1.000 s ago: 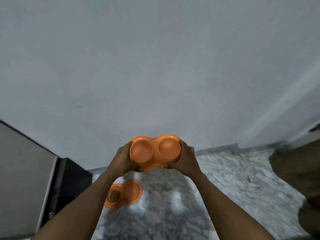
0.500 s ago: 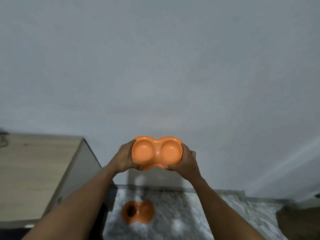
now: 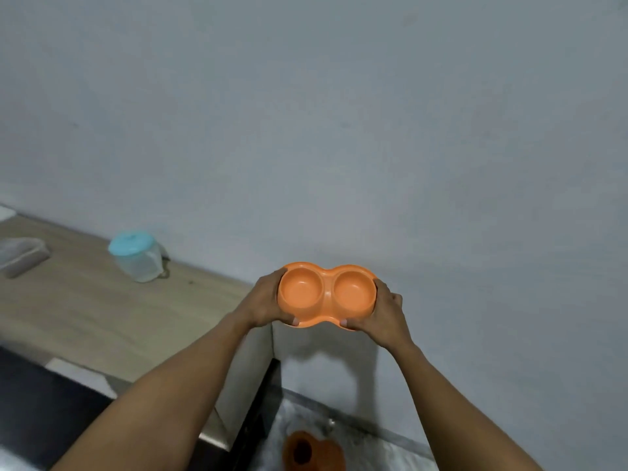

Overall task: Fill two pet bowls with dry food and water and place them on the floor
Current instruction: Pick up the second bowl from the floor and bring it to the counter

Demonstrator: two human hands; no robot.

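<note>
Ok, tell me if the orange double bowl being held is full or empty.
Looks empty: both wells of the orange double bowl show bare orange bottoms, no kibble. Left hand and right hand grip its ends.

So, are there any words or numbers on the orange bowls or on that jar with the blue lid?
None: there is no readable text anywhere in the picture.
The orange plastic double bowl, held by the left hand and the right hand: plain, no writing.
The second orange double bowl on the floor: no writing shows, and it is partly cut off.
The clear plastic jar with the turquoise lid on the wooden counter: blurred, no label shows.
</note>
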